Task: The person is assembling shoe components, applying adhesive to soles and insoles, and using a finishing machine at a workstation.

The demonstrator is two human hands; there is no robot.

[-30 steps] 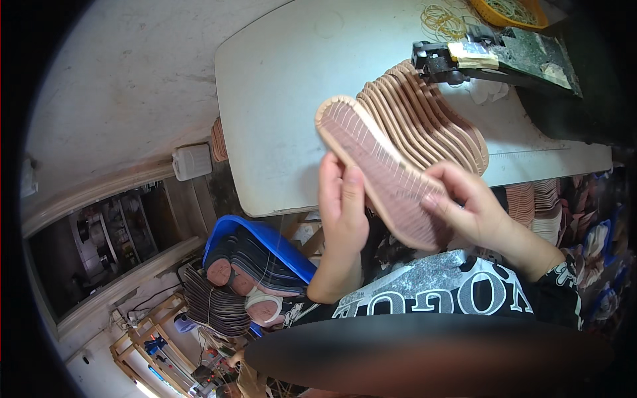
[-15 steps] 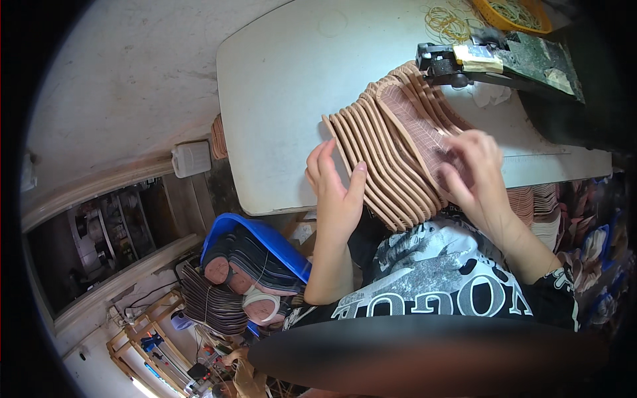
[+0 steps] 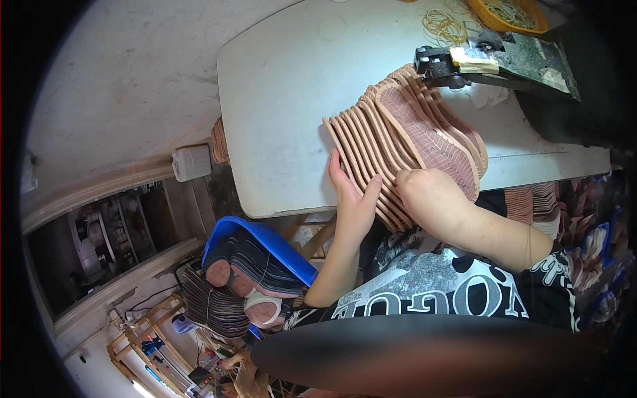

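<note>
A fanned stack of shoe insoles [image 3: 358, 142], brown with tan edges, stands on edge across the near side of the table. One insole [image 3: 434, 146] on its right part leans over and shows its patterned face. My left hand [image 3: 355, 209] grips the stack's left end, fingers along the outer face and thumb on the edges. My right hand [image 3: 431, 198] is curled closed over the edges at the near middle of the stack, its fingertips partly hidden among the insoles. A thin band [image 3: 529, 245] circles my right forearm.
A dark green machine arm [image 3: 524, 66] reaches over the stack's far end. Loose rubber bands [image 3: 443, 26] and a yellow basket [image 3: 488, 16] lie at the far right of the white table [image 3: 279, 99]. A blue bin [image 3: 229, 229] of bundled dark soles stands at lower left.
My right hand has moved left from the leaning insole's face and closed on the stack's edges. My left hand has shifted slightly right and nearer, closing on the left end.
</note>
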